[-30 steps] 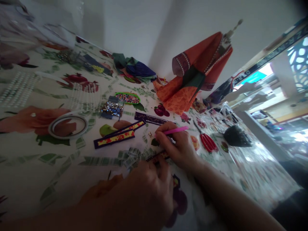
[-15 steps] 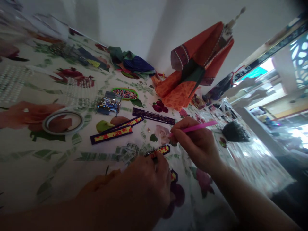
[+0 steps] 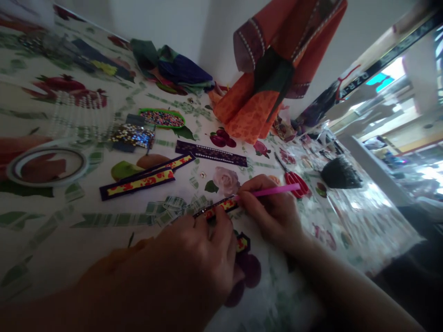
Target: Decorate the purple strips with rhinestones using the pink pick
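Right hand point(image 3: 273, 214), fingertips pinched on pink stick point(image 3: 280, 189); left hand point(image 3: 200, 258), fingers curled, grips patterned strip point(image 3: 227, 204); red-handled tool point(image 3: 293, 178) beyond right hand

Cannot see the left end of the held strip point(image 3: 226, 204), covered by the left hand point(image 3: 204, 253), nor most of a second flowered strip point(image 3: 242, 244) behind that same hand; cannot make out the tip of the pink stick point(image 3: 277, 189), too small and blurred at the fingers of the right hand point(image 3: 268, 210). Cannot tell single beads apart in the green-rimmed tray point(image 3: 140, 110); lose the top of the orange garment point(image 3: 256, 110) to the upper edge; cannot identify the blurred dark bundle point(image 3: 341, 173).
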`<state>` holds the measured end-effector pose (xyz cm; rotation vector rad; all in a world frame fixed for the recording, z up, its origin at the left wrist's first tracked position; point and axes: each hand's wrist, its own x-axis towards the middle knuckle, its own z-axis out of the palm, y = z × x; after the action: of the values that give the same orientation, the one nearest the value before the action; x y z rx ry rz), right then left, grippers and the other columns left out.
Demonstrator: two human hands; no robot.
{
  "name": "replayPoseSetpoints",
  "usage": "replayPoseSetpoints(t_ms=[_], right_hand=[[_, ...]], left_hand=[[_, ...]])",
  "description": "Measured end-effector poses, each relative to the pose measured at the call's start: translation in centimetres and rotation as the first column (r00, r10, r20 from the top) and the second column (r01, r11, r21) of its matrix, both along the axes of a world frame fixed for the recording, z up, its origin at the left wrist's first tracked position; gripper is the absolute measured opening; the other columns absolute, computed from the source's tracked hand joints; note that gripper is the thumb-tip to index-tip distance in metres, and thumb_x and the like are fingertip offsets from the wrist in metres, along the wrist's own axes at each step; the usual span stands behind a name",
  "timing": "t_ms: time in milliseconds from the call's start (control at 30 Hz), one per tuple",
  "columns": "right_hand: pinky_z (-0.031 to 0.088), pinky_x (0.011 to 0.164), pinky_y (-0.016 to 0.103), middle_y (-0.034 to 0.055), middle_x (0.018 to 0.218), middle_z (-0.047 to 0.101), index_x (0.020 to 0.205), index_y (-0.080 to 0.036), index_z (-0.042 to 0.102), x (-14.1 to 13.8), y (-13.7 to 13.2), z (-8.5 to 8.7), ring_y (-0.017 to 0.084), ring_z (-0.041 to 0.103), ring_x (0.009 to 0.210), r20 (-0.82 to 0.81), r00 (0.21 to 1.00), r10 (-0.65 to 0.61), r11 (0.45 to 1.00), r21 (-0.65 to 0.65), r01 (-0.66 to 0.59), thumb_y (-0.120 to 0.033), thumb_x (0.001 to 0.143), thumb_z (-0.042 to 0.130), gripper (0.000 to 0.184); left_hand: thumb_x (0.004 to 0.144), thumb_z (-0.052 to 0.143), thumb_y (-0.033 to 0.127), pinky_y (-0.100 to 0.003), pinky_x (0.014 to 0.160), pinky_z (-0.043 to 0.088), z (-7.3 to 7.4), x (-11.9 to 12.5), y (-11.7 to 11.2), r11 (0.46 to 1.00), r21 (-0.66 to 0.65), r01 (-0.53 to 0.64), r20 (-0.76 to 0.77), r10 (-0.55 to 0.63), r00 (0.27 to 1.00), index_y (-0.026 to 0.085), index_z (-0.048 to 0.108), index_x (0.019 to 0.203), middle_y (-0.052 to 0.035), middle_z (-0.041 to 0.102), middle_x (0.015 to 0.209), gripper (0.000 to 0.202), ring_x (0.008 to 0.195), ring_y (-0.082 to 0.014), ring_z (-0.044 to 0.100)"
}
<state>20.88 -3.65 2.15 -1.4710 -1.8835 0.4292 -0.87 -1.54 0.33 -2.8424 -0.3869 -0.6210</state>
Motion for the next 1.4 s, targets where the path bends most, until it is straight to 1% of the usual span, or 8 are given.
replayPoseSetpoints(t_ms=[133, 367, 467, 600, 800, 1000, 1200, 1400], right_hand=[[0.057, 0.070, 0.031, 0.0014, 0.089, 0.070, 0.100, -0.024, 0.065, 0.2, -0.3, -0.2, 0.017, 0.067, 0.079, 0.044, 0.999, -0.018, 1.000, 0.008, 0.018, -0.023, 0.101, 0.063, 0.004], [0.059, 0.073, 0.032, 0.0020, 0.090, 0.069, 0.101, -0.026, 0.064, 0.1, -0.4, -0.5, 0.018, 0.068, 0.083, 0.097, 0.995, -0.009, 0.999, 0.040, 0.005, -0.022, 0.101, 0.062, 0.005], [0.059, 0.074, 0.031, 0.0017, 0.090, 0.069, 0.101, -0.025, 0.063, 0.0, -0.3, -0.4, 0.017, 0.067, 0.082, 0.112, 0.994, 0.002, 0.999, 0.037, -0.006, -0.020, 0.102, 0.061, 0.006], [0.059, 0.074, 0.029, 0.0012, 0.090, 0.069, 0.101, -0.025, 0.063, -0.1, -0.3, -0.4, 0.016, 0.067, 0.083, 0.119, 0.993, 0.003, 0.999, 0.036, -0.008, -0.019, 0.102, 0.061, 0.006], [0.059, 0.074, 0.028, 0.0005, 0.090, 0.069, 0.100, -0.025, 0.063, -0.2, -0.3, -0.3, 0.015, 0.067, 0.082, 0.117, 0.993, 0.006, 0.999, 0.039, -0.011, -0.017, 0.101, 0.062, 0.008], [0.059, 0.074, 0.029, 0.0016, 0.089, 0.069, 0.099, -0.024, 0.063, -0.2, -0.2, -0.4, 0.016, 0.067, 0.081, 0.104, 0.995, 0.004, 0.999, 0.036, -0.007, -0.019, 0.102, 0.061, 0.006], [0.057, 0.077, 0.026, 0.0001, 0.090, 0.069, 0.101, -0.022, 0.064, -0.4, -0.2, -0.3, 0.014, 0.067, 0.084, 0.116, 0.993, 0.023, 0.998, 0.057, -0.030, -0.015, 0.101, 0.060, 0.007], [0.056, 0.078, 0.025, 0.0003, 0.090, 0.069, 0.101, -0.021, 0.064, -0.5, -0.1, -0.4, 0.013, 0.067, 0.084, 0.125, 0.992, 0.027, 0.997, 0.066, -0.035, -0.015, 0.101, 0.061, 0.006]], left_hand=[[0.098, 0.051, 0.023, -0.037, 0.054, 0.050, -0.6, -0.1, 0.0, 0.999, -0.038, 0.009, 0.018, -0.008, 1.000, 0.006, 0.075, 0.114, -0.0234, 0.078, 0.113, 0.034, 0.073, -0.0270, 0.071], [0.095, 0.053, 0.023, -0.037, 0.058, 0.046, -1.0, -0.1, -0.3, 0.999, -0.048, 0.008, 0.003, -0.008, 1.000, 0.014, 0.077, 0.112, -0.0186, 0.078, 0.114, 0.031, 0.079, -0.0274, 0.069], [0.095, 0.053, 0.018, -0.037, 0.056, 0.045, -0.7, 0.1, -0.2, 1.000, -0.018, -0.017, -0.002, 0.017, 1.000, 0.010, 0.076, 0.118, -0.0206, 0.077, 0.118, 0.034, 0.075, -0.0268, 0.069], [0.102, 0.050, 0.028, -0.038, 0.050, 0.044, -0.4, 0.5, -0.2, 1.000, -0.011, -0.025, 0.002, 0.025, 1.000, 0.005, 0.076, 0.118, -0.0240, 0.077, 0.115, 0.038, 0.069, -0.0275, 0.069], [0.097, 0.060, 0.034, -0.038, 0.051, 0.047, -0.3, 0.9, -0.8, 0.995, -0.019, -0.097, -0.015, 0.097, 0.995, 0.007, 0.078, 0.114, -0.0244, 0.077, 0.118, 0.037, 0.075, -0.0311, 0.072], [0.093, 0.067, 0.035, -0.036, 0.051, 0.047, -0.2, 0.8, -0.7, 0.996, -0.009, -0.084, -0.044, 0.083, 0.996, 0.007, 0.079, 0.114, -0.0243, 0.078, 0.119, 0.037, 0.081, -0.0323, 0.075], [0.091, 0.071, 0.037, -0.036, 0.047, 0.046, -0.2, 0.8, -0.5, 0.998, 0.002, -0.067, 0.018, 0.067, 0.998, 0.005, 0.080, 0.109, -0.0265, 0.078, 0.116, 0.038, 0.081, -0.0345, 0.077], [0.096, 0.064, 0.034, -0.035, 0.046, 0.047, -0.2, 0.9, -0.4, 0.998, 0.028, -0.063, 0.047, 0.062, 0.997, 0.006, 0.082, 0.105, -0.0258, 0.080, 0.111, 0.035, 0.074, -0.0313, 0.077]])
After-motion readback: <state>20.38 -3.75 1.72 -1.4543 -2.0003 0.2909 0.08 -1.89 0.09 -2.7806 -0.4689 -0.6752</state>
